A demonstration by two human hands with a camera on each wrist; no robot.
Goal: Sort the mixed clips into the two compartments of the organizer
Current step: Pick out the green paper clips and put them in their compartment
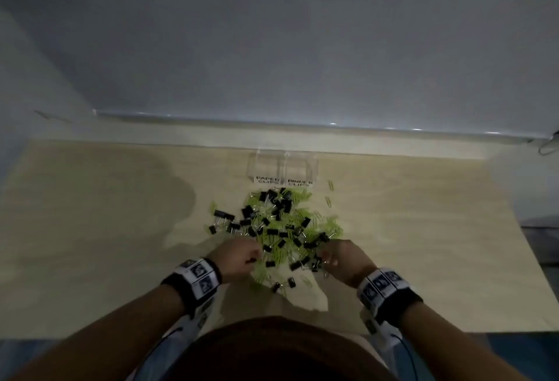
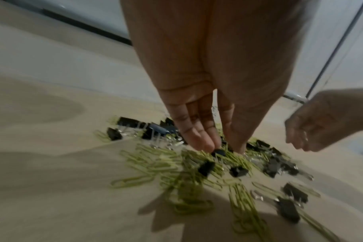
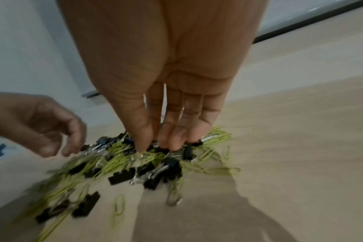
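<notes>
A mixed pile of black binder clips and green paper clips lies on the table in front of a clear two-compartment organizer, labelled for paper clips on the left and binder clips on the right. Both compartments look empty. My left hand reaches into the pile's near left edge. In the left wrist view the left hand pinches a small black binder clip between fingertips and thumb. My right hand is at the near right edge. In the right wrist view the right hand pinches black binder clips still in the pile.
The light wooden table ends at a white wall ledge just behind the organizer. Two stray green paper clips lie right of the pile. Loose clips are scattered near the front edge between my wrists.
</notes>
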